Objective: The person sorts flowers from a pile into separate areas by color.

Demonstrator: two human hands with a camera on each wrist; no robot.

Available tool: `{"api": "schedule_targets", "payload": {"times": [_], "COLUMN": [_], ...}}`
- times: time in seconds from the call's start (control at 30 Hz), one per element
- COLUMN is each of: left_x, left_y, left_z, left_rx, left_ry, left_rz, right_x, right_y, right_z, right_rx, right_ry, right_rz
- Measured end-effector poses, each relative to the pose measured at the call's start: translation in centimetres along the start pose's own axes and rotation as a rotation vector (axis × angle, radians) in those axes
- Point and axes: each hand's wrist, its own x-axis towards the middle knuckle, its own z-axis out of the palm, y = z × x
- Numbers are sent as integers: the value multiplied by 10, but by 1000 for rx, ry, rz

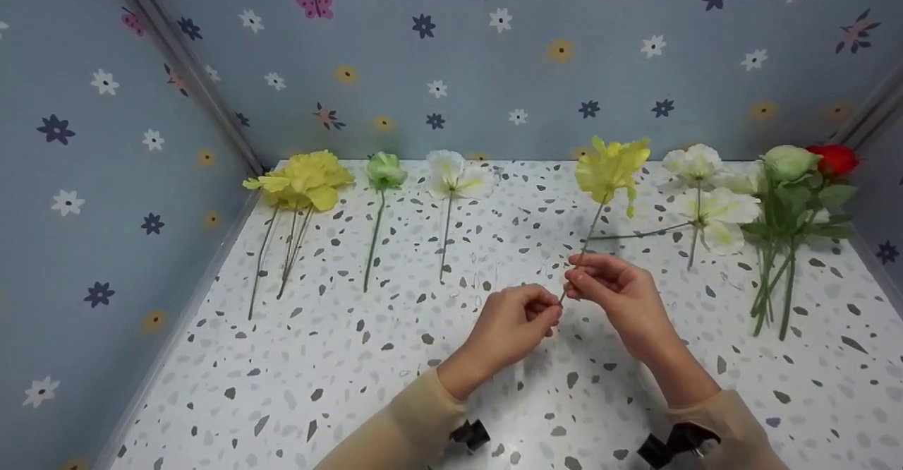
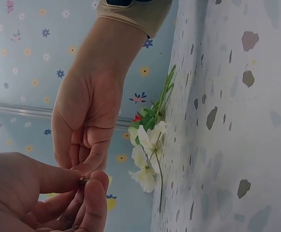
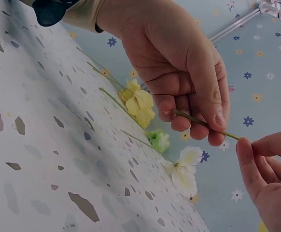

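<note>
A yellow artificial flower [image 1: 611,170] stands tilted above the table on a thin stem [image 1: 594,224], held by both hands. My left hand [image 1: 513,325] pinches the stem's lower end between thumb and fingers. Higher up the same stem, my right hand [image 1: 624,300] pinches it with thumb and forefinger, the two hands close together. In the right wrist view, the stem [image 3: 231,136] runs across the left hand's [image 3: 179,63] fingers to the right hand's [image 3: 271,179] fingertips. The left wrist view shows the stem tip [image 2: 83,181] between the left fingertips, with most of the blossom hidden.
Along the back left lie yellow flowers [image 1: 303,181], a green flower [image 1: 386,171] and a white flower [image 1: 455,177]. White flowers [image 1: 716,216] lie at the right, beside a leafy bunch with a pale green bud [image 1: 789,164] and a red flower [image 1: 836,159]. Patterned walls [image 1: 494,68] enclose the speckled table [image 1: 282,399].
</note>
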Motion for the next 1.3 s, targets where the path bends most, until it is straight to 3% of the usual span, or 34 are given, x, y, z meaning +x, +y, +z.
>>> {"api": "schedule_targets", "payload": {"times": [0.33, 0.53, 0.7, 0.83, 1.03, 1.17, 1.3], "left_x": [3, 7, 16, 15, 3, -7, -19], "left_y": [4, 7, -1, -18, -57, -83, -106], "left_z": [-9, -33, -86, -145, -225, -261, -283], "left_rx": [147, 235, 322, 416, 492, 485, 486], "left_ry": [25, 19, 127, 307, 579, 704, 786], "left_rz": [90, 103, 34, -13, -57, -137, -218], "right_x": [-1, 1, 5, 9, 9, 6, 3], "right_y": [0, -4, -15, -22, -28, -27, -25], "right_z": [0, -7, -33, -70, -130, -161, -183], "right_rx": [-9, -106, -368, -612, -895, -1012, -1073], "right_ry": [21, 19, 65, 145, 288, 356, 365], "right_rz": [-13, -17, -17, -15, 13, 74, 154]}}
